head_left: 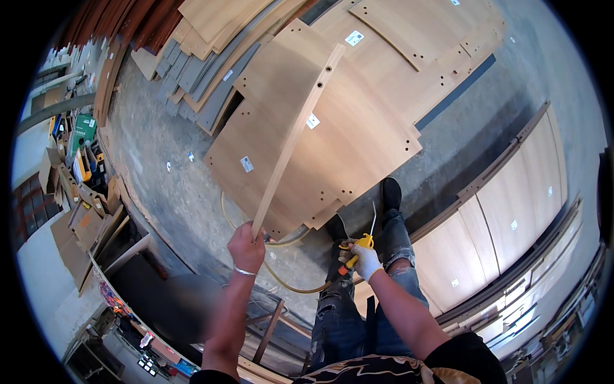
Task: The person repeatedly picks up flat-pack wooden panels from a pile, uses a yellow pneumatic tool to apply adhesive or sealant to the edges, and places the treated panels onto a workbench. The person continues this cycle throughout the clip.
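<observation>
My bare left hand [246, 248] is closed round the near end of a long, narrow wooden strip [289, 142]. The strip slants away over a stack of flat wooden panels [368, 137], and two dark holes show near its far end. In front of my legs, my right hand [366, 262], in a white work glove, grips a yellow air blow gun [365, 241] with a thin, pale nozzle pointing away from me. A yellowish air hose [288, 286] runs from the gun's orange fitting and loops left below the panels.
More boards [204, 77] are piled at the far left, beside reddish-brown lengths [137, 22]. Large panels [492, 224] lean along the right side. Cardboard boxes [89, 224] crowd the left wall. A brown metal frame [268, 333] stands near my left forearm.
</observation>
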`<state>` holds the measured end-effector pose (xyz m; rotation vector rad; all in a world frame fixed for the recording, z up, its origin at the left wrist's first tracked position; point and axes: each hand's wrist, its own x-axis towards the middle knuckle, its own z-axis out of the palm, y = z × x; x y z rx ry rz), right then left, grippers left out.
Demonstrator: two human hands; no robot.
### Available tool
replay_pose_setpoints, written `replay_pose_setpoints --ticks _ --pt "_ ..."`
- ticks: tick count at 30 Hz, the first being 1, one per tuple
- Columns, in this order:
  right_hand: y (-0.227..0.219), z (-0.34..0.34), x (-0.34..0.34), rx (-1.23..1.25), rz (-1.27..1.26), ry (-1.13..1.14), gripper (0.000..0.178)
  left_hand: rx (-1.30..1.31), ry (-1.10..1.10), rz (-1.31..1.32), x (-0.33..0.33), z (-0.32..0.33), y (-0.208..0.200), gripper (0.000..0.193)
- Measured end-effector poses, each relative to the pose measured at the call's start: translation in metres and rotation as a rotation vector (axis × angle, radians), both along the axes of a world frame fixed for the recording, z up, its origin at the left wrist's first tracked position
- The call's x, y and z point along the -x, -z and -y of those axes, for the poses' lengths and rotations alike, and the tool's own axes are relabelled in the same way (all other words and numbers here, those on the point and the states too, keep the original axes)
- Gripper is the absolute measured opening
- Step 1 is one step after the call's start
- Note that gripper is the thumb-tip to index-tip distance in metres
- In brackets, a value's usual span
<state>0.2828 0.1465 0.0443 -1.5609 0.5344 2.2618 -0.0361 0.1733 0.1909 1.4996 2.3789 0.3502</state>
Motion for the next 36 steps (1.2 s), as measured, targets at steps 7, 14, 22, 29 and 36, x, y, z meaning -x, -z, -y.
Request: replay_pose_setpoints --ticks 7,14,22,29,36 --pt "-0.006 -0.025 -0.011 -0.042 0.039 -0.01 0.022 0.171 -0.108 -0.072 -0.035 0.0 0.029 0.024" --pt "-0.009 -0.032 -0.013 -0.06 0.031 -0.011 0.022 0.241 -0.228 -0.079 -0.06 -0.068 0.038 0.035" --pt "0.023 -0.047 -0.025 -0.071 0.181 -0.052 0.016 0.175 -0.293 0.063 -0.016 -0.068 0.007 0.025" --pt "0.033 -0.109 -0.007 -0.17 0.351 -0.332 0.013 -0.018 -0.35 -0.011 0.002 -0.054 -0.071 0.023" --pt "0.0 0.0 0.095 -0.027 -0.104 -1.0 0.021 -0.061 -0.368 -0.032 0.013 -0.072 -0.098 0.022"
